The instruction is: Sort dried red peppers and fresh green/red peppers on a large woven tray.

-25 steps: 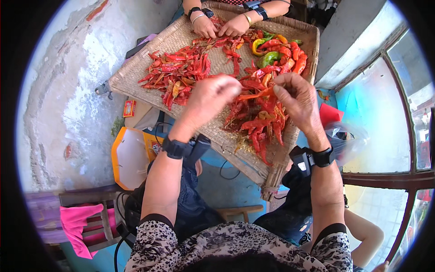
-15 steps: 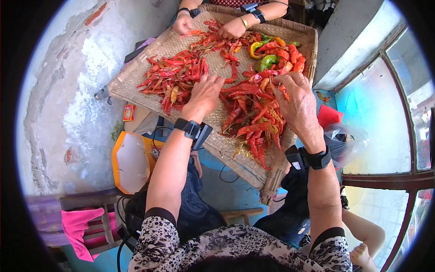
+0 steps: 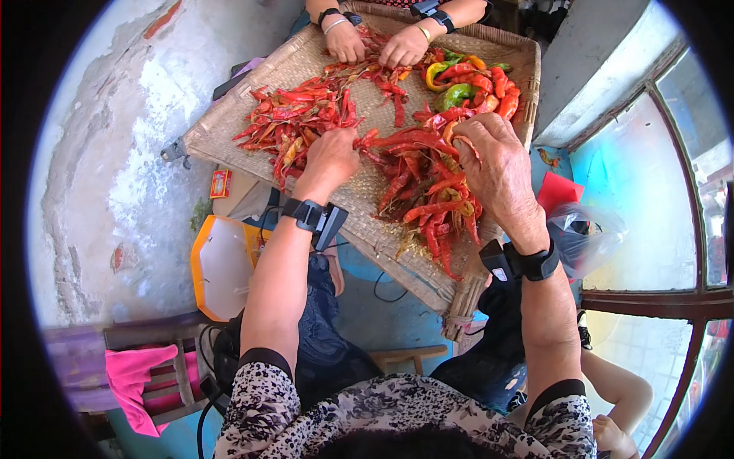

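Note:
A woven tray [image 3: 218, 141] holds dried red chili peppers in two heaps. My left hand [image 3: 330, 161] is closed at the inner edge of the left heap [image 3: 302, 115]. A red pepper lies against its fingertips, and whether they grip it is hidden. Over the right heap [image 3: 428, 183], my right hand [image 3: 501, 172] pinches a red chili pepper [image 3: 467, 146] between thumb and fingers. Fresher, plump peppers [image 3: 489, 84], red with some yellow and green, sit at the tray's right corner. Both my wrists wear black straps with small devices.
Across the tray, another person's two hands [image 3: 405, 47] work among peppers at the far edge. A red box [image 3: 221, 183] and an orange-rimmed white container [image 3: 223, 268] are left below the tray. A clear plastic bag [image 3: 585, 241] hangs at right, beside the window [image 3: 634, 199].
My left hand has curled its fingers and dropped slightly. My right hand has drawn its fingers together and lifted a pepper a little. The other person's left-side hand has moved right, onto the peppers.

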`<state>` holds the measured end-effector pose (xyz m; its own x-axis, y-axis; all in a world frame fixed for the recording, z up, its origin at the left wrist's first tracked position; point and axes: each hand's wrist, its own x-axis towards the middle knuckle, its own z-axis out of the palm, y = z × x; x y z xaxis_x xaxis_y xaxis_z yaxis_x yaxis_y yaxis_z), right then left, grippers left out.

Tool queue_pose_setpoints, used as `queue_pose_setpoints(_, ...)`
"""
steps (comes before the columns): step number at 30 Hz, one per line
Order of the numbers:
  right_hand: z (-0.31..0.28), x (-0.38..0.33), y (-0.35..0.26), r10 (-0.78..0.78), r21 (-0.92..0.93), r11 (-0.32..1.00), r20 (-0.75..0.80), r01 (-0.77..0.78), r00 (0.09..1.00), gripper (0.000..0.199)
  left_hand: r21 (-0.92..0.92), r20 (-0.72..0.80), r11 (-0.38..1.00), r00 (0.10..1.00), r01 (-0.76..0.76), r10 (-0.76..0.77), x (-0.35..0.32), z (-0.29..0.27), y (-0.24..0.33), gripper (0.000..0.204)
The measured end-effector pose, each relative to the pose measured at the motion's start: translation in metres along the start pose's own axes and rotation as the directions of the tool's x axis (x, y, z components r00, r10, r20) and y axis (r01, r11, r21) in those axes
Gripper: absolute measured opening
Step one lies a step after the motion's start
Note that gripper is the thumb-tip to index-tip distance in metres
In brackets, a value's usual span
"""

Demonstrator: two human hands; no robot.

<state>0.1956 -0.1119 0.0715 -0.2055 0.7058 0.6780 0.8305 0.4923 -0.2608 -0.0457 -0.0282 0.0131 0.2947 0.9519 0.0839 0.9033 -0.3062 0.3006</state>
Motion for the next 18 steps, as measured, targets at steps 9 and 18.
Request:
queue_pose_setpoints(9,0.01,0.003,-0.026,0.095,0.369,0.918,0.146,-0.144,0.985,0.014,-0.495,-0.207,0.868,0.976,-0.042,-0.071,-0.028,-0.031,0.002,0.033)
queue_pose_setpoints(18,0.03,0.006,-0.037,0.267,0.463,0.835,0.135,-0.299,0.954,0.041,-0.693,-0.13,0.697,0.983,-0.185,0.131,-0.047,-0.038,0.047,0.026)
